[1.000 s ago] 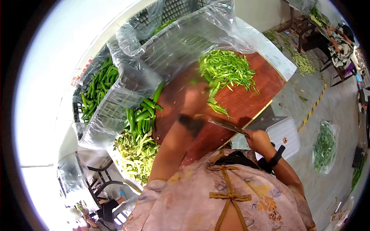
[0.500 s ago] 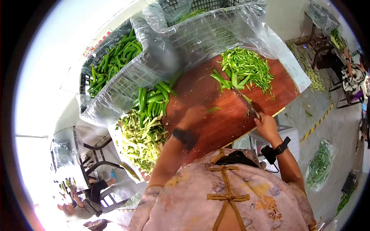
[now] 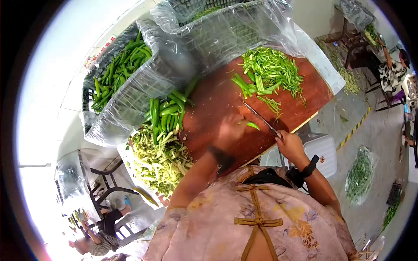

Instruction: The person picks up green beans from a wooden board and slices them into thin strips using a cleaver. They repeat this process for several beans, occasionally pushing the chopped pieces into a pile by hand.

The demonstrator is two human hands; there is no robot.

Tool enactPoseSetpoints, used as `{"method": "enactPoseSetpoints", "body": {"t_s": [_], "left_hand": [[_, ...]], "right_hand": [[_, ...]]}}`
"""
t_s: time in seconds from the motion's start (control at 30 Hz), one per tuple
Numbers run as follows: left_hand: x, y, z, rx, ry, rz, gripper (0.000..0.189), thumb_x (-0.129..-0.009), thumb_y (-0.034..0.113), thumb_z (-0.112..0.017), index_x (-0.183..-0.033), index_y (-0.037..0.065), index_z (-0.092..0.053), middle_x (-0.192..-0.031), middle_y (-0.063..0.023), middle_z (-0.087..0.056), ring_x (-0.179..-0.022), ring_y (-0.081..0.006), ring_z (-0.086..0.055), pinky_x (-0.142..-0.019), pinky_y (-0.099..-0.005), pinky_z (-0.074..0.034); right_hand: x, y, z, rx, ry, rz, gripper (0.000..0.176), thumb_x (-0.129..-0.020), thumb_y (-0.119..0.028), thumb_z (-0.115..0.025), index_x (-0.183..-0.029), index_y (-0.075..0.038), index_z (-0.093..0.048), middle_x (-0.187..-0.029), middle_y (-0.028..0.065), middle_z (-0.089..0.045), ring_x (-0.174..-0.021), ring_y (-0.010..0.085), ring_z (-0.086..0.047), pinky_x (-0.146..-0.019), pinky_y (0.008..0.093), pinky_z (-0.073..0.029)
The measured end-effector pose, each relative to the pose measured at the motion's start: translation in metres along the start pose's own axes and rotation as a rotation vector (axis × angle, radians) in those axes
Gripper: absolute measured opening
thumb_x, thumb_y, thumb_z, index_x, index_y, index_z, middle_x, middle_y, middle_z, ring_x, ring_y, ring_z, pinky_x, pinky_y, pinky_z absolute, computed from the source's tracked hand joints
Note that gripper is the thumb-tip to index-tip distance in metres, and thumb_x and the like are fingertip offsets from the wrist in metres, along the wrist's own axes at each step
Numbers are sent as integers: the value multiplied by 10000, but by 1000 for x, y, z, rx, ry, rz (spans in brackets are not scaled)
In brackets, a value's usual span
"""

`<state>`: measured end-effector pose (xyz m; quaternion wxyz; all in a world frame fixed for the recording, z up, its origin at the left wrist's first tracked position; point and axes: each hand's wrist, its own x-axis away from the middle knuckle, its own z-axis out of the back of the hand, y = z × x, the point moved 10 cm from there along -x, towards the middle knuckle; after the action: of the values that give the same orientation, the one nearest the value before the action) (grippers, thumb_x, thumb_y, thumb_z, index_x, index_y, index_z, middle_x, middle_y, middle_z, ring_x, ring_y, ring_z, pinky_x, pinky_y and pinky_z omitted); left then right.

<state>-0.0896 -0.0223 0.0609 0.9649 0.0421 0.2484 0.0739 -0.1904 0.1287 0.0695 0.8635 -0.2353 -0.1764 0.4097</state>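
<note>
Patterned garment point(image 3: 244, 222) with knotted front fastenings fills the lower frame; both forearms extend up from it, each with a dark wristband. Right hand point(image 3: 289, 145) sits at the near right edge of the cutting board point(image 3: 217, 95), fingers wrapped tight around the handle of a knife point(image 3: 261, 119). The blade runs diagonally up-left over the board, with its tip toward the middle. Left hand point(image 3: 230, 130) lies on the board just left of the blade and is motion-blurred. Its fingers look bunched and turned down, but I cannot tell whether they clamp anything. A short green pepper piece point(image 3: 252, 125) lies on the board between that hand and the blade, at the fingertips; contact is not resolvable. A white stool point(image 3: 324, 152) stands right of the right hand, below the board edge. Off the board's left end there is a heap of pale yellow-green trimmings point(image 3: 159, 158), and just beyond it a stack of whole green peppers point(image 3: 167, 113). Past the knife tip lie a few longer cut peppers point(image 3: 244, 85), touching a mound of thin green strips point(image 3: 272, 69) on the far right of the board. Behind the board are two plastic-lined crates; the left crate point(image 3: 122, 69) holds whole peppers. A bag of greens point(image 3: 359, 174) lies on the floor at right. Another person point(image 3: 392, 69) sits far right.
</note>
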Motion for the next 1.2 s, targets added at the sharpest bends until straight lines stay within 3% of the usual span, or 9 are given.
{"method": "enactPoseSetpoints", "body": {"t_s": [0.07, 0.13, 0.27, 0.33, 0.43, 0.57, 0.63, 0.73, 1.2], "left_hand": [[7, 14, -5, 98, -15, -88, 178, -759, 138, -531, -908, 107, -624, -989, -84, -573, -945, -264, -541, -792, -374, -452], [1, 32, 0, 318, -173, -121, 223, -748, 111, -529, -955, 90, -610, -944, -86, -572, -939, -253, -540, -793, -369, -446], [1, 35, -2, 229, -74, -87, 259, -736, 130, -537, -982, 80, -601, -927, -81, -570, -928, -251, -539, -798, -369, -438], [0, 30, -14, 237, -190, 28, 274, -741, 130, -529, -996, 60, -603, -930, -81, -572, -945, -253, -537, -816, -373, -435], [-5, 34, -19, 172, -289, -8, 286, -762, 121, -513, -1025, 47, -595, -959, -90, -568, -960, -258, -537, -845, -375, -429], [-9, 35, -14, 124, -179, -44, 301, -770, 128, -510, -1048, 42, -586, -1013, -97, -565, -984, -263, -532, -875, -385, -418], [-9, 27, -7, 122, -111, 38, 307, -777, 135, -517, -1063, 41, -578, -1089, -99, -556, -1042, -266, -508, -906, -398, -404], [-7, 29, -12, 153, -195, 8, 314, -781, 141, -538, -1077, 42, -575, -1134, -89, -552, -1105, -269, -474, -931, -403, -392], [-11, 25, -24, 277, -213, 50, 230, -754, 151, -585, -967, 66, -603, -1000, -66, -558, -1007, -263, -502, -892, -387, -406]], "right_hand": [[0, 2, -2, 5, 11, 4, 183, -828, -214, -557, -877, -37, -570, -712, 231, -590, -701, 430, -567, -627, 510, -444], [0, 2, -4, 8, 18, 10, 181, -827, -211, -557, -880, -39, -570, -704, 232, -589, -693, 429, -567, -620, 512, -445], [0, 4, -4, 26, 24, 9, 179, -823, -208, -562, -881, -38, -569, -692, 231, -589, -680, 421, -574, -610, 512, -450], [2, 5, -4, 23, 29, 9, 179, -821, -206, -564, -880, -37, -568, -690, 229, -591, -679, 418, -577, -610, 510, -453], [1, 5, -3, 20, 35, 17, 178, -819, -207, -567, -876, -38, -571, -685, 223, -593, -674, 415, -581, -609, 505, -457], [1, 8, -5, 50, 24, -1, 177, -819, -211, -570, -883, -46, -581, -680, 216, -596, -666, 410, -584, -605, 499, -463], [2, 6, -4, 46, 27, 0, 177, -820, -212, -569, -885, -48, -583, -677, 215, -596, -664, 408, -584, -602, 498, -463], [1, 8, -4, 38, 24, -15, 179, -820, -215, -569, -890, -50, -587, -675, 214, -595, -661, 407, -585, -597, 494, -464], [-1, -17, 1, 224, -24, 100, 214, -859, -208, -512, -971, -34, -566, -704, 195, -610, -652, 371, -600, -591, 470, -470]]}}
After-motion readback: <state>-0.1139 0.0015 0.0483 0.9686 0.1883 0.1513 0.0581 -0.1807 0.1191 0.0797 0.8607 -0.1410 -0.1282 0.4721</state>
